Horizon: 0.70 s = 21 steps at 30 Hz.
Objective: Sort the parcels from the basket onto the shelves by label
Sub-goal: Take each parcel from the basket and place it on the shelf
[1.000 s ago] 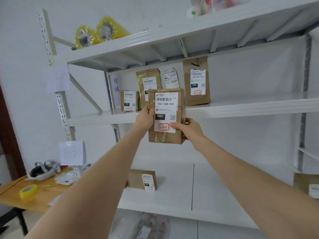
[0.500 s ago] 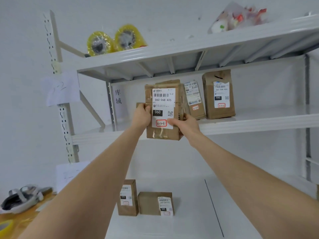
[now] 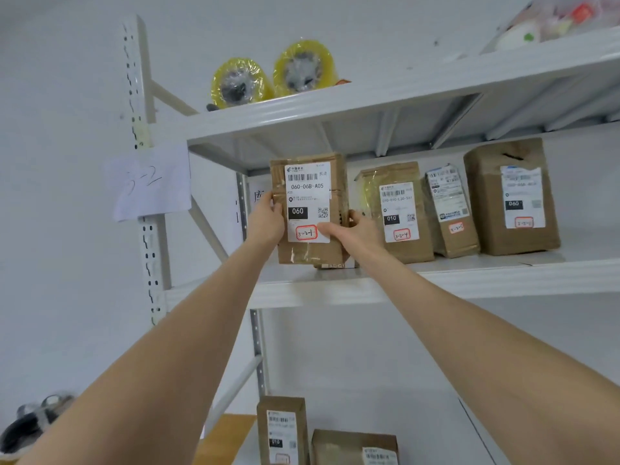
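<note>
Head view: left hand and right hand grip brown parcel upright at shelf edge.

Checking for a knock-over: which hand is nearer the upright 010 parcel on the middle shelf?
Right. The right hand sits just left of the 010 parcel; the left hand is across the held parcel.

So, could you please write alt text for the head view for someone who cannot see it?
A left hand and a right hand grip the side edges of a brown parcel labelled 060-06B-A05, upright at the left end of a white shelf. Three more parcels stand to its right. A paper sign marked 3-2 hangs on the post, with yellow tape rolls above.
</note>
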Motion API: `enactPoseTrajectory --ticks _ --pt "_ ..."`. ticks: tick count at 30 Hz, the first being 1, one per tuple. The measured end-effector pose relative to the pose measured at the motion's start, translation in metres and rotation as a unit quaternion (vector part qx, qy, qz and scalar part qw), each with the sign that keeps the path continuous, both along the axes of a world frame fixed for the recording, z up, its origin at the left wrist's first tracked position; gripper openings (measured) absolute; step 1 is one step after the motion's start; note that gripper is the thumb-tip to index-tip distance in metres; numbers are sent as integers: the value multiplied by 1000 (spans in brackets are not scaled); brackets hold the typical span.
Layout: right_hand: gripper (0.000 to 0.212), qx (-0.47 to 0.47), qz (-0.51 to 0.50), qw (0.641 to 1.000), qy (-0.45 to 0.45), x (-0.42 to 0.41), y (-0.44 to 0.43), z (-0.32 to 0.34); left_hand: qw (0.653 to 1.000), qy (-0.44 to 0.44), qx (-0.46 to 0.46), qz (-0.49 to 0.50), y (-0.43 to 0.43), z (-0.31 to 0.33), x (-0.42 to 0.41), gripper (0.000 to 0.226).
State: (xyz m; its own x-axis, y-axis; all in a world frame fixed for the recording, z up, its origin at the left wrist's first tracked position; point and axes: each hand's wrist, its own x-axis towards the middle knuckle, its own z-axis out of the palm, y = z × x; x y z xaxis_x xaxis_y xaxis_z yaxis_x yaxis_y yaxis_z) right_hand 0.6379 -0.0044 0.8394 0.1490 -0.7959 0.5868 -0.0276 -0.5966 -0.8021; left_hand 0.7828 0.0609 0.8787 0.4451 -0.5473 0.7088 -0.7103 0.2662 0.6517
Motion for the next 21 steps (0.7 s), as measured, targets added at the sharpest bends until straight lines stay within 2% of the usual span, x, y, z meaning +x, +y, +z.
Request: enactPoseTrajectory --ticks 5,9,15,21 --pt "36 -42 -31 998 37 41 -1 -1 1000 5 1 -19 -5 0 44 32" --pt "27 -40 -43 998 38 65 6 -5 999 3 10 -33 -11 1 73 35" --pt "39 -18 -106 994 17 100 15 -10 997 -21 11 -69 -16 3 105 37" --pt "55 1 -201 979 34 121 25 -15 994 -15 17 -106 -20 2 130 32"
